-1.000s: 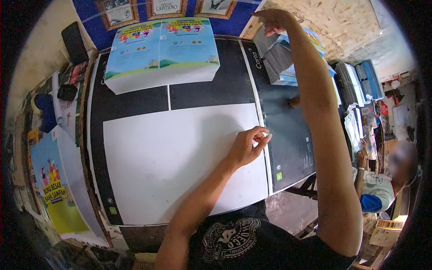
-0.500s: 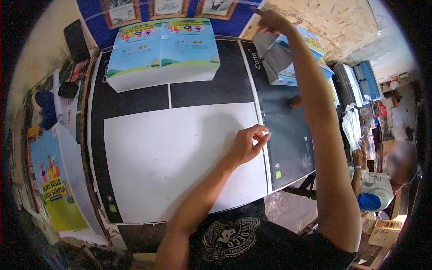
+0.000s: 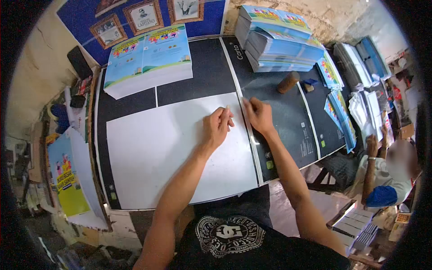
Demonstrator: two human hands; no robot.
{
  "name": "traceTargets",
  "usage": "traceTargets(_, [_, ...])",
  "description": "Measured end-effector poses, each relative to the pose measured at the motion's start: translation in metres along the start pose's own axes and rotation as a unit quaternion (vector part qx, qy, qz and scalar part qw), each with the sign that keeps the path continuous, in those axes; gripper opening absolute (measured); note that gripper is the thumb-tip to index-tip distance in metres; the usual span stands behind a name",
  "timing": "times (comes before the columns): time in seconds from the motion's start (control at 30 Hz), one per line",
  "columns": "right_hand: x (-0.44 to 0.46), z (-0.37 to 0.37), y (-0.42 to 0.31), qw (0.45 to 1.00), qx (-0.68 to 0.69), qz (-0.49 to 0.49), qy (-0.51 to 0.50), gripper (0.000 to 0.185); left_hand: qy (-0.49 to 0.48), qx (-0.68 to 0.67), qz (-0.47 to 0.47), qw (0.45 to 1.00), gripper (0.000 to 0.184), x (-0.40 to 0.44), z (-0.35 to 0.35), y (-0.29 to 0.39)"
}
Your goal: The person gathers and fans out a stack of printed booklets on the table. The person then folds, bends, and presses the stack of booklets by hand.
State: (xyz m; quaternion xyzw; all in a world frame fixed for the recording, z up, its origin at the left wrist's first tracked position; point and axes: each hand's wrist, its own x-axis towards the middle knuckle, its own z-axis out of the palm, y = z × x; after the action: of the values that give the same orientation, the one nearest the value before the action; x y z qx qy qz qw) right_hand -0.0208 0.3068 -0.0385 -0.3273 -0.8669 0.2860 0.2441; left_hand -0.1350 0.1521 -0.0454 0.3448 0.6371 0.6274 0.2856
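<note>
One large white rectangular paper sheet [image 3: 148, 157] lies on the black-topped desk [image 3: 216, 67], long axis left to right. The left hand [image 3: 218, 128] is over its right part, fingers curled; the right hand [image 3: 260, 118], just earlier up at the far blue printed pile [image 3: 281, 51], is now beside its right edge, fingers bent. I cannot tell whether either grip pinches anything. Beyond stands one brown cylinder [image 3: 288, 83].

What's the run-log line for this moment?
left hand: curled, over white sheet | right hand: beside sheet, over dark board | grasp: unclear | printed stack: beyond sheet
</note>
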Motion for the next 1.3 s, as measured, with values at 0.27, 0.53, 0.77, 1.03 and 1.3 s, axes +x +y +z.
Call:
traceTargets(0.27, [0.003,-0.006,0.013,0.993,0.11,0.006,0.045,0.041,0.246,0.207,0.263,0.91,0.035,0.004,-0.075,0.067])
traceTargets(0.53, [0.009,-0.003,0.019,0.973,0.221,0.024,0.058,0.039,0.177,0.466,0.213,0.84,0.027,0.128,-0.155,0.09])
traceTargets(0.77, [0.01,-0.008,0.02,0.98,0.19,0.011,0.05,0.038,0.19,0.538,0.364,0.736,0.039,0.148,-0.154,0.001])
traceTargets(1.03, [0.012,-0.001,0.022,0.983,0.179,0.041,0.026,0.038,0.213,0.536,0.375,0.726,0.038,0.147,-0.155,0.0])
traceTargets(1.3, [0.011,-0.001,0.022,0.983,0.177,0.008,0.053,0.037,0.221,0.505,0.353,0.756,0.034,0.152,-0.159,-0.003])
